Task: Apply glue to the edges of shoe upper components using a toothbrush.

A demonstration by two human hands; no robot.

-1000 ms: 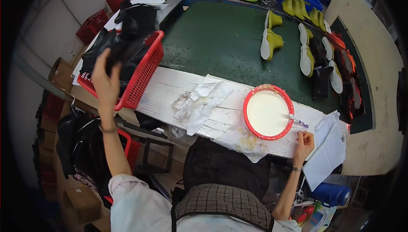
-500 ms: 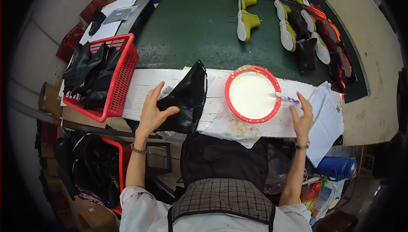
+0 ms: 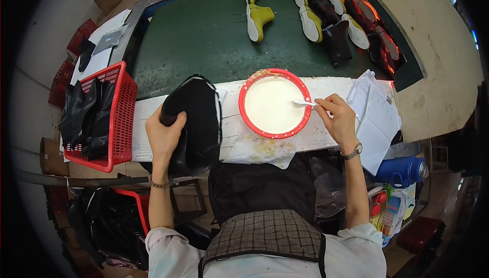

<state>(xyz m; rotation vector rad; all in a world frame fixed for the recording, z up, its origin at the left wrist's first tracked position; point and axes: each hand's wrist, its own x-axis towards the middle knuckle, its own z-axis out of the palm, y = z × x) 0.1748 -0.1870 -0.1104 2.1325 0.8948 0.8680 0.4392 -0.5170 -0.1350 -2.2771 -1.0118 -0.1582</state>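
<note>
My left hand (image 3: 164, 133) grips a black leather boot upper (image 3: 199, 112) at its left side, the thumb over the edge and the other fingers mostly hidden behind it. The upper is tilted so that its dark inner face shows. Pinched in my right hand (image 3: 340, 120) is the handle of a slim white brush (image 3: 302, 103), much like a toothbrush. It reaches over the right rim of a red bowl (image 3: 242, 106), and its tip rests at the white liquid (image 3: 271, 107) inside.
Left of the upper stands a red basket (image 3: 122, 120) of black uppers. A stained white sheet (image 3: 262, 151) lies under the bowl, with papers (image 3: 379, 120) to the right. Beyond, yellow shoe forms (image 3: 261, 21) and dark boots (image 3: 337, 41) stand on the green surface (image 3: 193, 38).
My left hand has closed on the upper and turned it, exposing its inside. My right hand has moved in and taken the brush handle. The whole view has shifted slightly.
</note>
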